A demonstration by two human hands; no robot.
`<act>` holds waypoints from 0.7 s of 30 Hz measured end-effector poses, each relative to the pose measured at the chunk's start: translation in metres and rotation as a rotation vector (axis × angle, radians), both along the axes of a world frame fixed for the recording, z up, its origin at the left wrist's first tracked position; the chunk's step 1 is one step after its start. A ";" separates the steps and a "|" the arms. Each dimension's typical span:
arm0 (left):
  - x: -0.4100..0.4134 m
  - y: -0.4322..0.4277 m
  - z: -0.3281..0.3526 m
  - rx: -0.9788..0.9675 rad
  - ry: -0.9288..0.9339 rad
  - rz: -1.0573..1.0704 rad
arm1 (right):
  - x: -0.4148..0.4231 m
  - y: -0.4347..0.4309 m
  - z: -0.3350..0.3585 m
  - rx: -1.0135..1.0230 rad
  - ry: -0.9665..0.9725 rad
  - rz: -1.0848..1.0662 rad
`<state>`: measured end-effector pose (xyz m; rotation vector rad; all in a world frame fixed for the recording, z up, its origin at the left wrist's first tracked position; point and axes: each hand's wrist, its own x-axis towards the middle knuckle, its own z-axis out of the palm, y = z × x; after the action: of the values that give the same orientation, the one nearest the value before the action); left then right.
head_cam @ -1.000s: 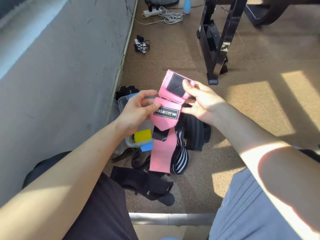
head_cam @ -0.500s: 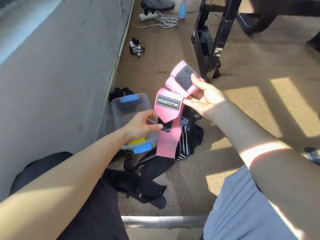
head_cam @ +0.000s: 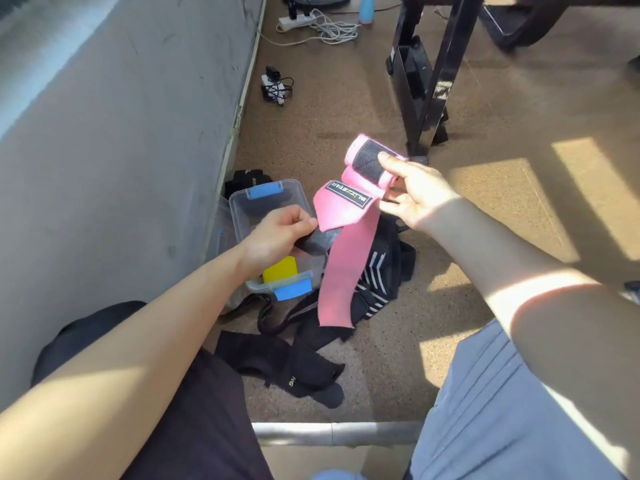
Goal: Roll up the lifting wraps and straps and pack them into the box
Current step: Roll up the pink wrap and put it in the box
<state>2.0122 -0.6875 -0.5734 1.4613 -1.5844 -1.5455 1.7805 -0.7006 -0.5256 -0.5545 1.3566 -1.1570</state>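
Note:
A pink lifting wrap [head_cam: 343, 251] with a black label hangs in the air above the floor. My right hand [head_cam: 412, 192] grips its upper end, where a dark velcro patch shows. My left hand [head_cam: 277, 235] pinches the grey-black loop at the wrap's fold, just over the clear plastic box [head_cam: 273, 199] with blue latches. A yellow item [head_cam: 280, 270] lies inside the box. On the floor beside the box lie a black-and-white striped wrap [head_cam: 375, 285] and black straps [head_cam: 287, 367].
A grey wall [head_cam: 121, 150] runs along the left. Black metal rack legs [head_cam: 429, 81] stand beyond the wraps. A power strip with cables [head_cam: 311, 24] and a charger [head_cam: 275, 84] lie near the wall. A metal bar [head_cam: 336, 433] crosses the floor between my knees.
My right hand has carried the wrap's upper end up and to the right. My left hand left the label area, dropped toward the box and took the dark loop.

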 end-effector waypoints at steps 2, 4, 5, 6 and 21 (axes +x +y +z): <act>0.001 0.000 0.009 -0.046 0.129 0.099 | -0.003 0.000 -0.003 0.018 -0.017 0.023; 0.003 0.000 0.019 -0.061 0.231 0.116 | -0.002 0.001 -0.003 0.055 -0.004 0.053; 0.004 0.000 0.024 -0.057 0.271 0.099 | -0.002 0.001 -0.004 0.069 0.016 0.072; 0.003 -0.001 0.029 -0.038 0.310 0.094 | -0.002 0.000 -0.007 0.077 0.033 0.100; 0.004 -0.006 0.025 -0.187 0.326 0.101 | 0.016 0.008 0.001 0.069 0.114 0.325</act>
<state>2.0163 -0.6933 -0.5488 1.1066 -1.3974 -1.4488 1.7961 -0.6923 -0.5243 -0.7688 1.3386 -0.8224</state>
